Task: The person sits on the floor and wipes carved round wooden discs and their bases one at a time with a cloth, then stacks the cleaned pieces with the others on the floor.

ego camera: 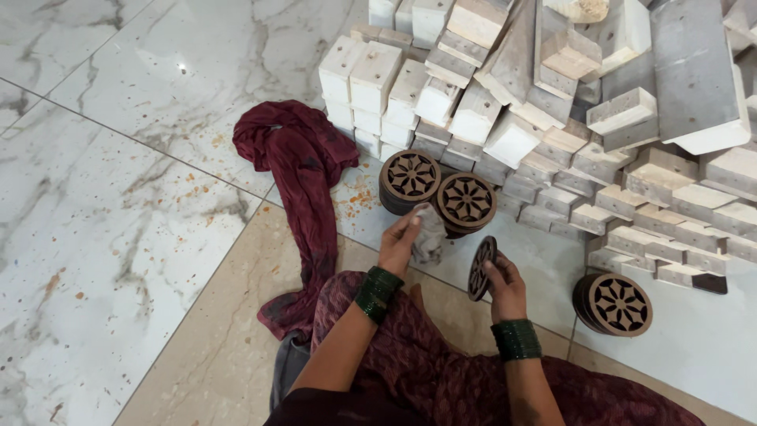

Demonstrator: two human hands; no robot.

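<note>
Head view looks down on our two hands over a marble floor (pixel 118 197). Our right hand (pixel 503 285) grips a round carved wooden disc (pixel 481 267), held on edge and tilted, fingers wrapped along its lower rim. Our left hand (pixel 400 243) pinches a small pale cloth (pixel 428 233), which looks like a rag, though blur makes that hard to say. At twelve o'clock from the hands two stacks of the same discs (pixel 438 191) stand side by side, touching. At four o'clock a third stack (pixel 615 304) sits apart. A heap of pale wooden blocks (pixel 552 102) fills the one o'clock area. A dark red scarf (pixel 303 181) trails at ten o'clock. Green bangles (pixel 516 339) ring both wrists.
</note>
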